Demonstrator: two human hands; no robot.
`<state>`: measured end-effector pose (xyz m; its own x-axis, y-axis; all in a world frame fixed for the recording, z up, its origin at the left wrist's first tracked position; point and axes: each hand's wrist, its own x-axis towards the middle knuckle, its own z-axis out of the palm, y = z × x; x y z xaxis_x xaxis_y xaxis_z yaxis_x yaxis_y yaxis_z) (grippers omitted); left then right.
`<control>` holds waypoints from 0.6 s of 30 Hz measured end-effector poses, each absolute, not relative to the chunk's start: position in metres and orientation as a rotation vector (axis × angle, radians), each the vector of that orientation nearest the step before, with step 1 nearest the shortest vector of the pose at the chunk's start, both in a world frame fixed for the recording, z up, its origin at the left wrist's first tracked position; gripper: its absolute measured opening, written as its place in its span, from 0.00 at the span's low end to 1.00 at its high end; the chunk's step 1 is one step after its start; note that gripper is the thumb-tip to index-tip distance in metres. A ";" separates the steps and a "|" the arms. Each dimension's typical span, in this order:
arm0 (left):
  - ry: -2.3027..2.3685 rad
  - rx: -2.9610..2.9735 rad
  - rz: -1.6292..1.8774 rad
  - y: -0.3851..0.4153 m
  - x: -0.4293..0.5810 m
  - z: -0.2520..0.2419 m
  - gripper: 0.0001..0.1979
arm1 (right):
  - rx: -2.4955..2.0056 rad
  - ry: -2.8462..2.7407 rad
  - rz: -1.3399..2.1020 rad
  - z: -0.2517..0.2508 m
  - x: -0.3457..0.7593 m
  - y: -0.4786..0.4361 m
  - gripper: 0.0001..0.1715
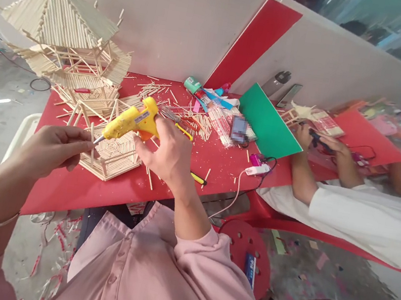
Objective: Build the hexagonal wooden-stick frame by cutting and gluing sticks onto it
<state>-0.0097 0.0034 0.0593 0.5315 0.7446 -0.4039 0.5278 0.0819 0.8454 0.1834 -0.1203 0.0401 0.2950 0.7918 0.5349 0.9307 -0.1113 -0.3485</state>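
My right hand is wrapped round the handle of a yellow hot glue gun. Its metal nozzle points down and left, to the fingertips of my left hand. Those fingers are pinched together, and what they hold is hidden or too small to name. Just below and behind the glue gun lies a many-sided base of wooden sticks, with short upright posts and rails at its rim. A tiered pavilion model of the same sticks stands at the table's far left.
Loose sticks lie over the red table. A yellow cutter, a green board, a green-capped bottle and a white power strip with a cord are to the right. Beyond, a co-worker's hands hold a dark tool.
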 end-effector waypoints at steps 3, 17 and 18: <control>1.043 1.606 0.220 0.005 -0.010 0.055 0.05 | -1.941 -1.558 -0.299 0.041 0.186 -0.121 0.22; 1.019 1.698 0.372 0.007 0.009 0.063 0.05 | -2.040 -1.498 -0.518 0.013 0.194 -0.130 0.28; 1.022 1.724 0.368 0.008 0.011 0.064 0.05 | -2.049 -1.503 -0.536 0.014 0.195 -0.130 0.26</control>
<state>0.0109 0.0078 0.0639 0.5881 0.7766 -0.2258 0.4538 -0.0857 0.8870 0.1949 -0.1295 0.0136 0.2999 0.7401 0.6019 0.9540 -0.2341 -0.1875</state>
